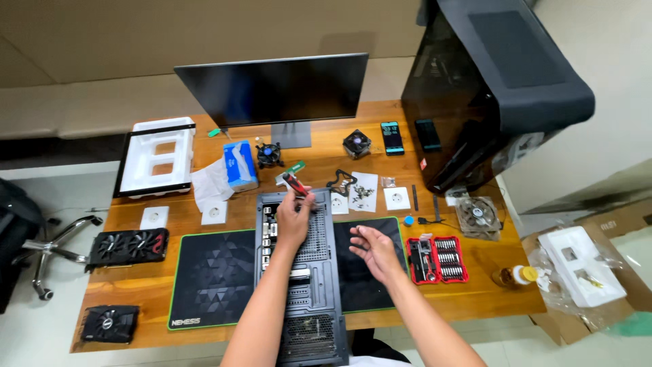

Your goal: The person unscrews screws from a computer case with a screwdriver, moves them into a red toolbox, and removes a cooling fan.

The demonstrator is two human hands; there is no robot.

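Far left there's a white foam packing tray with a black frame on it, chunky and blocky, and below it two graphics cards: a long dual-fan one with red accents and a small single-fan one near the front corner. Next comes a blue tissue box with a crumpled tissue beside it. All of it sits on a warm wooden desk partly covered by a dark desk mat with a geometric pattern and green edging. A matte black monitor stands at the back against a plain beige wall, tiled floor all around.

Dead centre lies the computer case, black perforated metal, flat on the mat. The person's left hand rests on the far end of the case, fingers pinched around a red-handled tool at its top edge. The right hand hovers just right of the case over the mat, fingers loosely spread, empty.

Further right there's a red screwdriver bit set, a clear case fan, and a big glossy black tower case at the back corner.
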